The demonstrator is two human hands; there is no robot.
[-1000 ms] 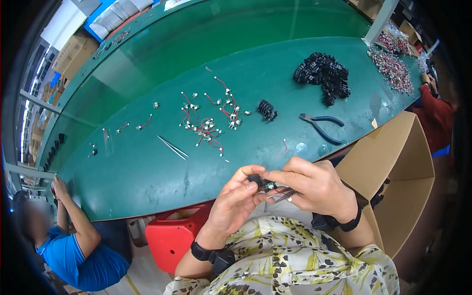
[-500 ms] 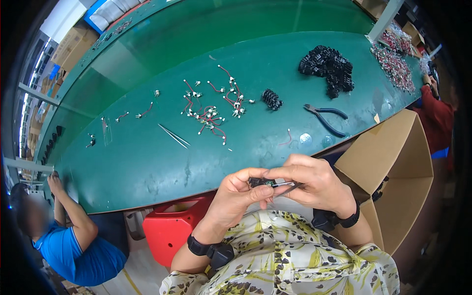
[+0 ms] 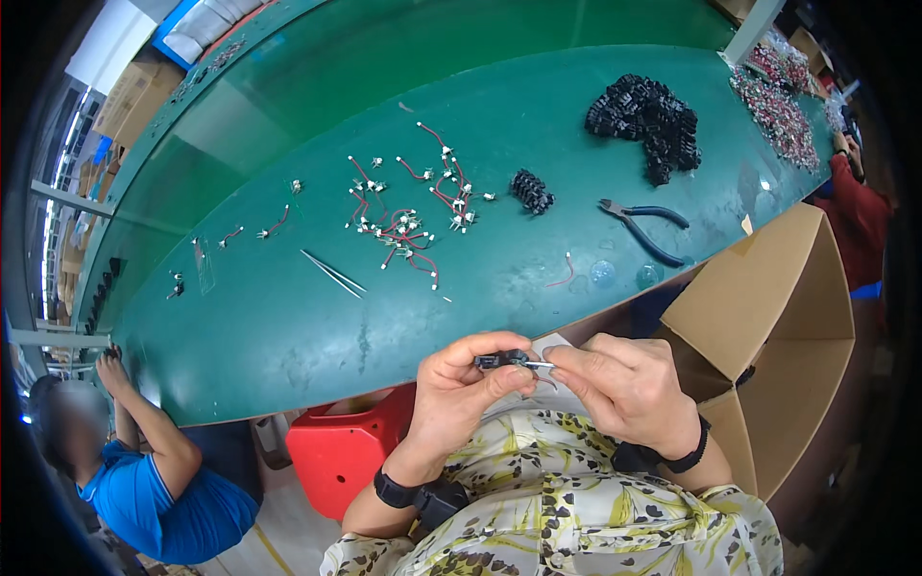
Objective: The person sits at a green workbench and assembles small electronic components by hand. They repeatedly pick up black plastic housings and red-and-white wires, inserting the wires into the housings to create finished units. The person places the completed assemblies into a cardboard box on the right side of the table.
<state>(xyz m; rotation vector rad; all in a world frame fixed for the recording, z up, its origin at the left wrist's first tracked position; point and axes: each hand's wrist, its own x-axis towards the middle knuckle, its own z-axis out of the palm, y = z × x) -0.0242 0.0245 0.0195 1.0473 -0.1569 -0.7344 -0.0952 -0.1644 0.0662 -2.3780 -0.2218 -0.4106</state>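
Note:
Close in front of my body, my left hand (image 3: 463, 392) pinches a small black plastic part (image 3: 497, 361) between thumb and fingers. My right hand (image 3: 629, 384) is closed on a thin, straight metal tool (image 3: 540, 364), whose tip meets the right end of the black part. Most of the tool is covered by my fingers, so its exact kind cannot be made out. A short reddish wire (image 3: 547, 382) shows just below the tip, beside my left fingertips. Both hands are just off the near edge of the green table (image 3: 288, 355).
Red wires with white connectors (image 3: 408, 230) lie mid-table, left of a small black cluster (image 3: 531, 192). Tweezers (image 3: 333, 274), cutting pliers (image 3: 643, 230) and a black parts pile (image 3: 645, 125) lie around them. An open carton (image 3: 749, 298) stands right, a red stool (image 3: 346, 451) left. Co-workers sit both sides.
My right hand has shifted right and slightly down, its fingers now pinching the tool farther from my left hand. My left hand still holds the black part, which has moved slightly left.

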